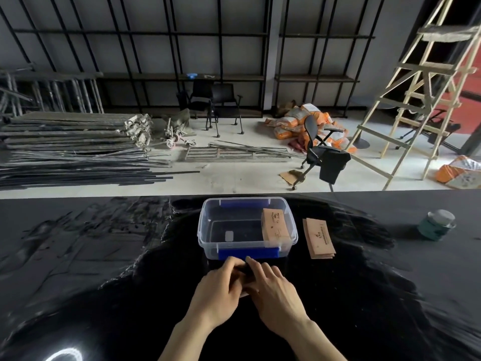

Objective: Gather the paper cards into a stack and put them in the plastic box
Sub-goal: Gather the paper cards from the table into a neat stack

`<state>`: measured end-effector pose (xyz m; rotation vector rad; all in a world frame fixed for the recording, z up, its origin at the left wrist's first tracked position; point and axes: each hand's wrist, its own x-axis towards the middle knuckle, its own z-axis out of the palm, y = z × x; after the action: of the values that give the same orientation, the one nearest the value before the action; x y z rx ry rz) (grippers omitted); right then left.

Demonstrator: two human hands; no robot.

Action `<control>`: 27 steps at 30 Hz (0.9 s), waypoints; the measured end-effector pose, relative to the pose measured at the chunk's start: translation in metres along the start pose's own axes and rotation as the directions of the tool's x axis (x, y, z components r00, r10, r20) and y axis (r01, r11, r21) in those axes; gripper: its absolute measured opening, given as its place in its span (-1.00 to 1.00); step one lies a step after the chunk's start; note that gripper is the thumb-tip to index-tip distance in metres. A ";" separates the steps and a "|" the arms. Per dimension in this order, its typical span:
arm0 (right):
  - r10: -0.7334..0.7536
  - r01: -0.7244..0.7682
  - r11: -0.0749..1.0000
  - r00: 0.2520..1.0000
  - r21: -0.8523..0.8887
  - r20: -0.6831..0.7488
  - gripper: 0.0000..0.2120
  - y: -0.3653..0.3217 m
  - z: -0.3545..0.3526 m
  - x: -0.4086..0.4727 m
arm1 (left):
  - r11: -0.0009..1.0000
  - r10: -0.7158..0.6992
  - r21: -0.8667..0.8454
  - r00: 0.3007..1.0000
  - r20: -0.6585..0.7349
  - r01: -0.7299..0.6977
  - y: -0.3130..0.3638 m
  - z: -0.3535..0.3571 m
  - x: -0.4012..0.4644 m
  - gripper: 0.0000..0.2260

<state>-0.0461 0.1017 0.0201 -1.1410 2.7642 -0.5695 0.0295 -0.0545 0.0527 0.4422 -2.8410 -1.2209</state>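
Observation:
A clear plastic box (205, 230) with blue latches stands on the black table ahead of me. One stack of brown paper cards (276, 226) leans inside against its right wall. A second stack of cards (319, 238) lies on the table just right of the box. My left hand (218, 290) and my right hand (273, 290) meet just in front of the box, fingers closed together around a small bundle of cards (244, 293) that is almost wholly hidden; only a pale edge shows beneath them.
A glass jar (437, 225) with a green band stands at the far right of the table. The table's far edge (104, 198) runs just behind the box. Beyond it are chairs, metal bars, sacks and a wooden ladder on the floor.

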 end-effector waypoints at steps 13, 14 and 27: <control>-0.073 0.067 0.992 0.996 -0.107 -0.051 -0.50 -0.004 0.011 0.001 | 0.969 0.000 0.248 1.000 -0.027 0.007 -0.007 0.007 -0.013 -0.53; -0.067 0.062 0.994 0.997 -0.095 -0.044 -0.50 -0.004 0.011 0.002 | 0.969 0.008 0.248 1.000 -0.028 -0.001 -0.005 0.009 -0.012 -0.52; 0.092 -0.036 0.966 0.973 0.257 -0.212 -0.66 0.027 -0.019 -0.012 | 0.917 0.066 0.392 0.998 0.021 -0.068 0.024 0.017 0.010 -0.44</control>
<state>-0.0599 0.1330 0.0269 -0.9810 2.7871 -1.0659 0.0122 -0.0293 0.0564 0.3411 -3.0775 -0.6337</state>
